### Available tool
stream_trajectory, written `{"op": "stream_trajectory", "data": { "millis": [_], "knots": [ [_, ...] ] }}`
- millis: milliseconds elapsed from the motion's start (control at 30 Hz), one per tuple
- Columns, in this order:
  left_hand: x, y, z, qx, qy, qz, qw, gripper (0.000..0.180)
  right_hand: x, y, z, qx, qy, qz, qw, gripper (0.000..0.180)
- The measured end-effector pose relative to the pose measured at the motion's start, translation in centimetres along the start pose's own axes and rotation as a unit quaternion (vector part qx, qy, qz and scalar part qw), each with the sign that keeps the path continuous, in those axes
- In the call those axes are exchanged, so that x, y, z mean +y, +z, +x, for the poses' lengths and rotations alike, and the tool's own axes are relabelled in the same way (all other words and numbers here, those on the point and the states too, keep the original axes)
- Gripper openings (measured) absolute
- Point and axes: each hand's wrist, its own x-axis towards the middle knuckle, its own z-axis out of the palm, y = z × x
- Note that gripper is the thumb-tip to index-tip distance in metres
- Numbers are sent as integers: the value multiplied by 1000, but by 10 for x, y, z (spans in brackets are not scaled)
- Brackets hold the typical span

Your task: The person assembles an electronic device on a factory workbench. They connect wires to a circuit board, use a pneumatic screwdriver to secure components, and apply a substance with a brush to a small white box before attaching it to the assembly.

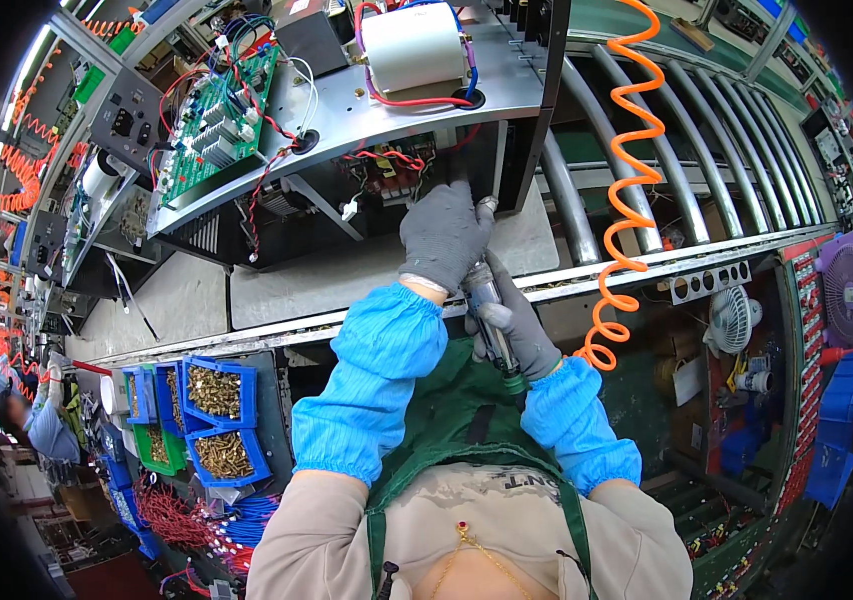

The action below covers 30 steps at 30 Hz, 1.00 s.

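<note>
My right hand, in a grey glove, is wrapped around a cylindrical power screwdriver with a metallic body and a green lower end. The tool slants up toward the open front of a metal equipment chassis. Just above it, my grey-gloved left hand reaches to that opening with fingers curled. Its fingertips and the tool's tip are hidden, so what they pinch cannot be made out. Inside the opening beside the left hand are a wired component with red windings and a white connector.
A green circuit board and a white cylinder sit atop the chassis. An orange coiled hose hangs at right before metal rollers. Blue bins of brass fasteners and red wires lie left. Another person stands far left.
</note>
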Motion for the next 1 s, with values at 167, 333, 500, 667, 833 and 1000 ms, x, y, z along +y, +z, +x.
{"op": "stream_trajectory", "data": {
  "millis": [167,333,500,667,833,1000],
  "knots": [
    [-5,-3,-2,-2,33,20,999,40,-1,21,-4,17,8,77,997,79],
    [-15,-14,4,-37,95,27,994,48,5,44,0,32,-19,85,996,73],
    [-21,-22,4,-37,120,12,992,49,2,61,1,49,11,147,988,73],
    [-25,-31,10,-55,152,24,987,47,3,66,5,53,3,163,985,72],
    [-26,-31,9,-55,154,34,986,48,1,64,4,56,6,139,989,71],
    [-24,-30,7,-55,151,32,987,48,-3,66,0,62,11,123,990,70]
  ]
}}
